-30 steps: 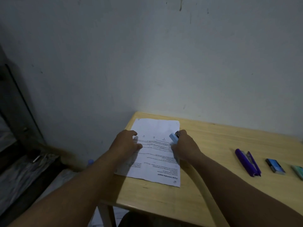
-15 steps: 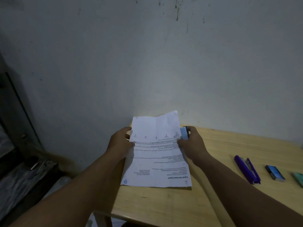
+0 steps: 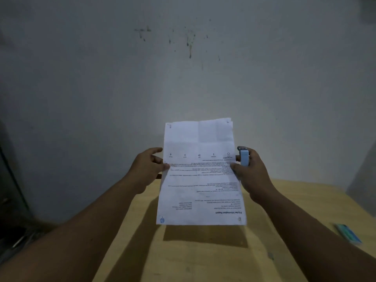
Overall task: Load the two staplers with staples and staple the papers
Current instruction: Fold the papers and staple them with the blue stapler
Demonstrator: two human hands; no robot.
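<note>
The printed white papers (image 3: 200, 180) are held up in the air above the wooden table (image 3: 213, 257), upside down to me. My left hand (image 3: 147, 168) pinches their left edge. My right hand (image 3: 251, 176) pinches their right edge with the thumb while its fingers also hold a small light-blue stapler (image 3: 244, 157) upright beside the sheet. The purple stapler is out of view.
A teal staple box (image 3: 348, 234) lies on the table at the far right. A stained grey wall stands close behind the table. Dark clutter sits on the floor at the lower left.
The papers lay flat on the table under both hands; now both hands have lifted them well above the table. The view has tilted up, so the purple stapler has left the frame.
</note>
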